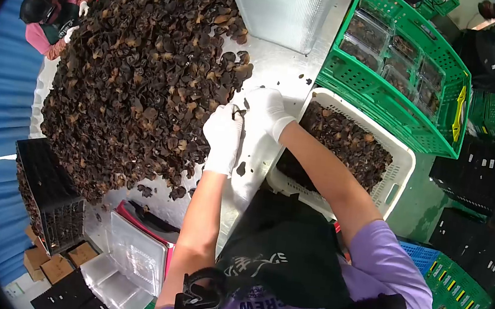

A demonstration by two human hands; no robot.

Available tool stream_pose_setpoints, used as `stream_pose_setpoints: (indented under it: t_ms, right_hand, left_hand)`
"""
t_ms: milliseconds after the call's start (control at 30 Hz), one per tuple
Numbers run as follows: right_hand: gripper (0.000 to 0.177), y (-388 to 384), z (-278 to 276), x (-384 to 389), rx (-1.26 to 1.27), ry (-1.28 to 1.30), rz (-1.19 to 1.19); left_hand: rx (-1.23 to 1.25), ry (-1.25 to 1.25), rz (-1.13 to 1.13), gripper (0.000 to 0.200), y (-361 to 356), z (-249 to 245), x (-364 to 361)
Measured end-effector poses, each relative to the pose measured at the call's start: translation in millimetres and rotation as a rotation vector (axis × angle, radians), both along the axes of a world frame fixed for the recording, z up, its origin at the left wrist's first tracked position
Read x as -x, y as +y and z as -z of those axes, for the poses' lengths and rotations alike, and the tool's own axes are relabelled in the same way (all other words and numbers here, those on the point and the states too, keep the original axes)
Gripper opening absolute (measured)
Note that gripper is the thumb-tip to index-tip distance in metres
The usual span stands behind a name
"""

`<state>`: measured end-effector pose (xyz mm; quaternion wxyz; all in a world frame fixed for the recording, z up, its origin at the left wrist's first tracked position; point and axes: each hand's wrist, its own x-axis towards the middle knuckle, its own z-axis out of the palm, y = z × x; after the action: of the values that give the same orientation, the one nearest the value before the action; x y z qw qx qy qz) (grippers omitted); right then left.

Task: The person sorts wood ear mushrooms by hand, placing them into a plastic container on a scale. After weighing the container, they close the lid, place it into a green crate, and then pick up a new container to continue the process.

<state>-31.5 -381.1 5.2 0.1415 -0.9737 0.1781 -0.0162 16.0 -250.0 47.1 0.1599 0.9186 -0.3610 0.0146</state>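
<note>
Both my hands wear white gloves and meet above the metal table (276, 71), at the right edge of a big heap of dark brown wood ear mushrooms (146, 74). My left hand (223, 138) is closed, with a small dark piece of wood ear mushroom (239, 113) at its fingertips. Close against it, my right hand (267, 109) has its fingers pinched together at the same piece; the glove hides most of it. Below my right forearm stands a white plastic basket (404, 174) partly filled with wood ear mushrooms.
A green crate (354, 87) holds several clear boxes of mushrooms. Stacked clear plastic trays (283, 11) stand at the table's far side. A black crate (48, 192) and a red-rimmed container (171, 244) sit at left. Another person (54, 16) in pink works across the heap.
</note>
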Motion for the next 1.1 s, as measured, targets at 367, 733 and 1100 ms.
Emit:
stream_pose_setpoints:
  t_ms: [367, 733, 1100]
  right_hand:
    - [0.012, -47.9, -39.6, 52.7, -1.519, -0.499, 0.399]
    - [0.028, -39.7, -23.6, -42.3, -0.721, -0.278, 0.226]
    - [0.024, -34.8, -57.3, 0.3, -1.424, -0.840, 0.192]
  left_hand:
    - [1.189, 1.635, -0.470, 0.029, 37.9, -35.3, -9.6]
    - [0.226, 0.357, -0.201, 0.032, -5.1, -29.1, -39.0]
    - [0.876, 1.211, -0.419, 0.022, 23.3, -48.3, -48.0]
